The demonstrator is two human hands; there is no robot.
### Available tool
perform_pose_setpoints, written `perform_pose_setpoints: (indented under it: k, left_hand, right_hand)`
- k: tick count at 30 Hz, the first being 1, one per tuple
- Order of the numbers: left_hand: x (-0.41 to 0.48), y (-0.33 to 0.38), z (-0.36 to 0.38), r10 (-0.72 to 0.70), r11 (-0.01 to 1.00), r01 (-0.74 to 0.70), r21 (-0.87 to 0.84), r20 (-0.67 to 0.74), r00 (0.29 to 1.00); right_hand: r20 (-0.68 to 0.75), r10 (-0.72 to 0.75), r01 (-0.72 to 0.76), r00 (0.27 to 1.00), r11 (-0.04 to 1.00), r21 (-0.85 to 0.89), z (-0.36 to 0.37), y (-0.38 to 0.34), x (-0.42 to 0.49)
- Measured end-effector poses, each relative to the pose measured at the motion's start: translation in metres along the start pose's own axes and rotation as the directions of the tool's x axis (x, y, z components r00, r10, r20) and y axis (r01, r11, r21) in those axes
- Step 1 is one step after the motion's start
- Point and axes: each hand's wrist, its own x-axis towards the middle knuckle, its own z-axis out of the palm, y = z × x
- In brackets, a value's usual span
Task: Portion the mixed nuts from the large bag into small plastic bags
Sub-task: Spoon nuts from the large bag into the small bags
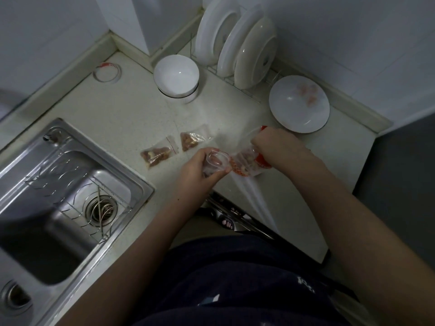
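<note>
A stainless steel sink (pixel 138 184) is let into the left end of the pale speckled worktop (pixel 131 114). Near the worktop's rear left edge lies a thin pale ring (pixel 118 75) with a red patch. In the middle of the worktop lie two small clear zip bags filled with brown nuts (pixel 156 155) – side by side, close but apart, the right one (pixel 191 140) a little farther back. Behind them, toward the rear edge, stands a round white ceramic bowl (pixel 176 76), seemingly stacked on another. Just right of the filled bags, above the front part of the worktop, the left hand (pixel 197 170) grips a small clear plastic bag (pixel 215 162), its fingers curled round the bag, which has its mouth held open toward the right. Against that mouth lies the lower end of a large clear bag with red print (pixel 247 164), nuts showing through it; whether the two bags touch I cannot tell. The right hand (pixel 273 142) holds this large bag by its raised far end – fingers closed on the plastic, so the bag slopes down to the left. At the rear right edge a wire dish rack (pixel 237 88) holds three upright white plates (pixel 255 55), and beside it, in the right corner, sits a shallow white dish (pixel 282 114) with some pinkish bits in it.
</note>
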Motion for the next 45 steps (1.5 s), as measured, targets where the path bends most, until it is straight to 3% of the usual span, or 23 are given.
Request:
perform_pose_setpoints:
  k: [4,11,17,19,20,21,23,24,28,39,45]
  left_hand:
    - [0.001,-0.005,-0.003,0.008,1.0,-0.009,-0.009,-0.012,1.0]
    - [0.004,-0.01,-0.005,0.017,1.0,-0.017,0.006,0.002,1.0]
    - [0.008,-0.012,-0.005,0.019,1.0,-0.02,0.021,0.011,1.0]
    - [0.009,-0.011,-0.005,0.016,1.0,-0.016,0.018,0.019,1.0]
    - [0.01,-0.011,-0.004,0.015,1.0,-0.015,0.017,0.024,1.0]
    - [0.01,-0.011,-0.004,0.014,1.0,-0.014,0.015,0.028,1.0]
    - [0.01,-0.011,-0.002,0.011,1.0,-0.011,0.006,0.041,0.999]
    - [0.011,-0.011,-0.001,0.012,1.0,-0.012,0.0,0.048,0.999]
    - [0.013,-0.01,0.003,0.027,1.0,-0.027,-0.007,0.068,0.997]
    - [0.018,-0.012,0.016,0.039,0.997,-0.045,0.055,0.116,0.992]
    - [0.016,-0.011,0.02,0.026,0.997,-0.033,0.069,0.111,0.993]
  right_hand:
    - [-0.032,-0.003,0.0,0.999,0.995,-0.103,0.009,-0.005,0.008]
    - [0.022,0.129,-0.129,0.991,0.992,-0.003,0.028,0.003,0.018]
    - [0.267,0.231,-0.265,0.936,0.959,0.098,0.017,0.027,0.024]
    - [0.37,0.293,-0.409,0.881,0.866,0.288,0.015,0.035,0.024]
    - [0.413,0.289,-0.471,0.864,0.753,0.458,0.018,0.039,0.022]
    - [0.456,0.269,-0.516,0.848,0.614,0.598,0.017,0.04,0.017]
    - [0.533,0.259,-0.587,0.806,0.222,0.779,0.018,0.043,0.009]
    - [0.516,0.271,-0.562,0.812,0.128,0.817,0.021,0.045,0.005]
    - [0.454,0.244,-0.481,0.857,0.059,0.875,0.019,0.046,-0.01]
    - [0.359,0.365,-0.368,0.859,-0.048,0.929,0.011,0.056,-0.036]
    - [0.28,0.37,-0.226,0.886,-0.181,0.957,0.005,0.058,-0.053]
